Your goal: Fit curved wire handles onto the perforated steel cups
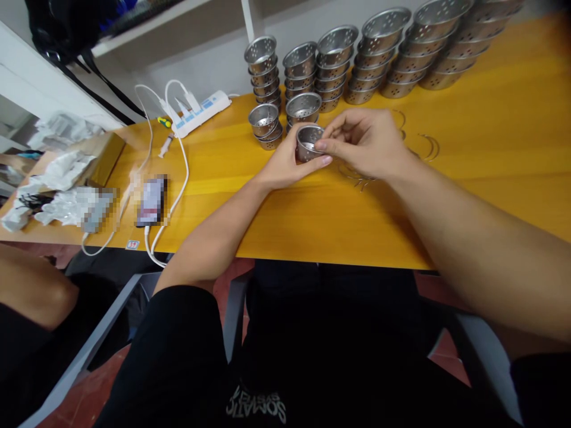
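Note:
A small perforated metal cup [307, 145] is gripped in my left hand [288, 157], its opening tilted up, with fingers and thumb around its side. My right hand [368, 142] is closed in a pinch at the cup's right rim, thumb tip over the opening. What those fingers hold, if anything, is too small to make out. Thin curved wires [430, 147] lie on the table beside and beneath my right hand, which partly hides them. Just beyond the held cup stand two short stacks of similar cups, a left stack [264, 122] and a right stack [303, 107].
Tall stacks of perforated cups [383, 35] line the table's back. To the left are a power strip [203, 113] with white cables, a syringe [166, 145], and a phone [151, 201]. Plastic bags [66, 169] lie farther left, near another person's arm [35, 285].

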Tool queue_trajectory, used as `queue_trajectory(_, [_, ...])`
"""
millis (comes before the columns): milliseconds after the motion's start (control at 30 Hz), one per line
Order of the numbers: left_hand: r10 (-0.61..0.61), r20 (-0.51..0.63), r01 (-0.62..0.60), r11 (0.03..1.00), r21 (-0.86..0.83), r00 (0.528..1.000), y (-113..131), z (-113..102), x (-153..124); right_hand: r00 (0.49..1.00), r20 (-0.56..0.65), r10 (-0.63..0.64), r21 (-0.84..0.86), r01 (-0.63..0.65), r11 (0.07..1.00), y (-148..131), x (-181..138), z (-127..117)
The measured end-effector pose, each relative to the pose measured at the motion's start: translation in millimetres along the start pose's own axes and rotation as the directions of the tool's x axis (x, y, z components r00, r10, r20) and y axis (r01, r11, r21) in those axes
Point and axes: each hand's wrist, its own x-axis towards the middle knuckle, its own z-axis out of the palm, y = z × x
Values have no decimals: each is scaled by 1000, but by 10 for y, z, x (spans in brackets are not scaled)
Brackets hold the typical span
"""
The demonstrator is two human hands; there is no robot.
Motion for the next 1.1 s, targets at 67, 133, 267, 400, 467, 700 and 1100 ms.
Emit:
queue_trajectory(67, [-12,-22,12,1000,-12,1000,38,-6,19,996,-67,-52,-64,47,997,20,-11,-13])
queue_trajectory(133, [-28,-23,28,999,-23,999,104,-27,36,990,-108,-94,-153,77,985,25,-21,-33])
queue_trajectory(267, [-52,-47,50,998,-34,998,231,-81,56,975,-68,-209,-315,178,932,1,-24,-67])
queue_trajectory(400, [-65,-69,64,998,-5,995,241,-87,61,976,-38,-215,-268,197,943,-4,-19,-71])
queue_trajectory(467, [-57,-61,58,998,12,996,209,-70,61,980,-8,-200,-241,192,951,7,-23,-60])
queue_trajectory(700, [0,-86,2,1000,26,996,62,-48,36,975,115,-190,-219,212,952,4,-52,21])
queue_trajectory(1100, [30,-61,-28,999,36,998,112,-32,66,972,139,-189,-280,221,934,5,-59,0])
